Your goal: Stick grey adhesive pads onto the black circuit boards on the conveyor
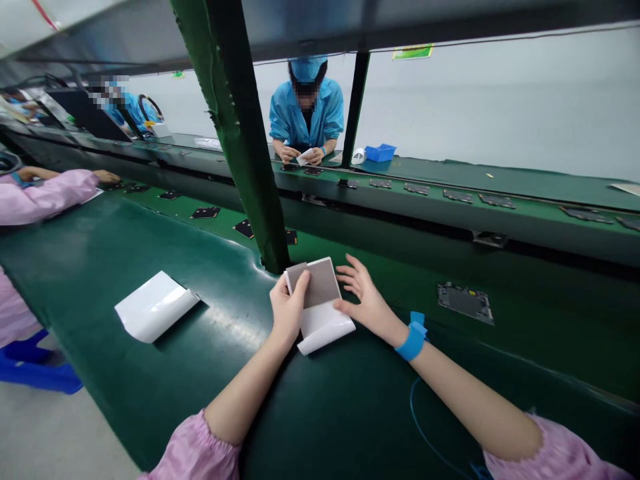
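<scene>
My left hand (pixel 287 310) grips the left edge of a white sheet bearing a grey square pad (pixel 320 283), fingers pinched on its upper left corner. The sheet's lower end (pixel 325 330) curls on the green bench. My right hand (pixel 363 297) rests at the sheet's right edge with fingers spread, thumb touching it. A blue wrist strap (pixel 413 339) with a thin cord circles my right wrist.
A second curled white sheet (pixel 155 305) lies to the left. A dark circuit board (pixel 465 302) lies to the right. A green post (pixel 245 133) rises just behind the sheet. Dark parts ride the conveyor (pixel 450 197). A person in blue (pixel 306 110) works opposite; a pink-sleeved arm (pixel 47 193) reaches in at left.
</scene>
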A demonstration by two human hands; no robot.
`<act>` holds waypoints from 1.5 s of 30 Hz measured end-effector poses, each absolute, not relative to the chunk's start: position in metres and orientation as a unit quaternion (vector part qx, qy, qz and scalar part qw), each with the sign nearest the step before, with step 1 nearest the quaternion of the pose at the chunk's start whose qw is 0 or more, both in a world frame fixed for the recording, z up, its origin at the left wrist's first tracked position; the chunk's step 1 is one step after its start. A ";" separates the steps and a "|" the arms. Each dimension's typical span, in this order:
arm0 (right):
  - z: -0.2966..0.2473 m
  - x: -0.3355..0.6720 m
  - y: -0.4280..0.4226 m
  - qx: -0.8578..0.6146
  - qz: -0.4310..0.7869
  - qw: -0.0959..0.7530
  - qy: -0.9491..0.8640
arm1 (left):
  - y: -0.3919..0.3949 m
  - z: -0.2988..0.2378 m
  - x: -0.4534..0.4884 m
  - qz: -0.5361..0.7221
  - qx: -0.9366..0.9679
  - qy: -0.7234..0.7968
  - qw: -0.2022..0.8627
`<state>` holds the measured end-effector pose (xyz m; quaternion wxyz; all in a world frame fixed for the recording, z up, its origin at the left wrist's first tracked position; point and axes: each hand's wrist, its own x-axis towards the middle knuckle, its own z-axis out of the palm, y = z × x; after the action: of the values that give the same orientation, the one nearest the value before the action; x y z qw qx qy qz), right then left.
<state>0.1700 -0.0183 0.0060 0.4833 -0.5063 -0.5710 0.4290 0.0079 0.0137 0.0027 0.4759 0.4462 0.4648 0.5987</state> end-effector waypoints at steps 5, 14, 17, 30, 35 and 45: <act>0.010 0.165 -0.026 -0.439 0.563 0.381 -0.588 | 0.019 0.006 0.004 0.653 0.345 0.441 0.510; 0.017 0.179 -0.019 -0.530 0.473 0.334 -0.620 | 0.021 0.016 0.006 0.605 0.260 0.351 0.666; 0.014 0.181 -0.016 -0.572 0.401 0.378 -0.608 | 0.018 0.015 0.006 0.553 0.287 0.345 0.702; 0.016 0.171 -0.020 -0.501 0.484 0.516 -0.499 | 0.008 0.010 0.008 0.463 0.435 0.344 0.691; 0.010 0.168 -0.020 -0.501 0.524 0.497 -0.476 | 0.012 -0.002 0.009 0.509 0.456 0.387 0.620; 0.003 0.164 -0.018 -0.486 0.519 0.538 -0.453 | 0.010 0.004 0.008 0.512 0.512 0.435 0.535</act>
<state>0.1645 -0.0181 0.0025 0.5378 -0.4858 -0.4532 0.5190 0.0079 0.0104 0.0042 0.5355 0.5117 0.4348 0.5123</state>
